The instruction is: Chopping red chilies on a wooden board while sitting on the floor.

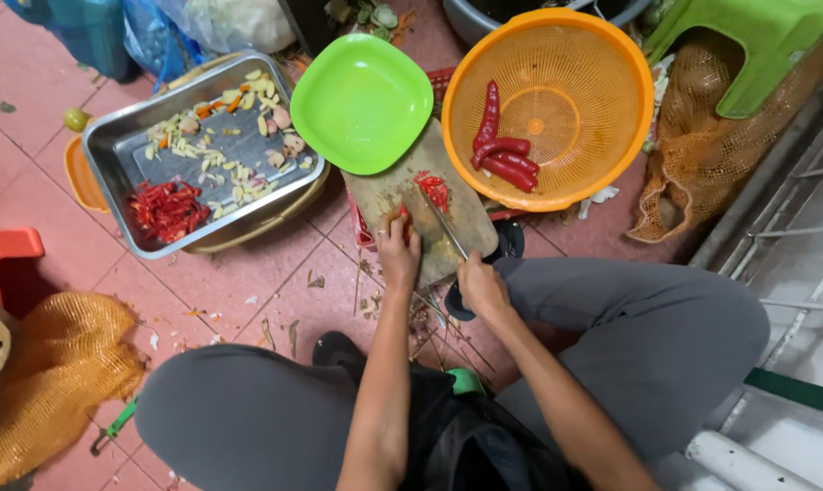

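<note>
Red chilli point(402, 216) (small, slick, soft, so pin it near the stem end) sits on the wooden cutting board point(393, 195), left hand point(399, 253) pressing it, right hand point(480, 284) gripping the knife point(443, 221).

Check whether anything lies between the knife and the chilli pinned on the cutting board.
Nothing visible does. The left hand pins the chilli on the cutting board; the knife in the right hand lies right beside it.
</note>
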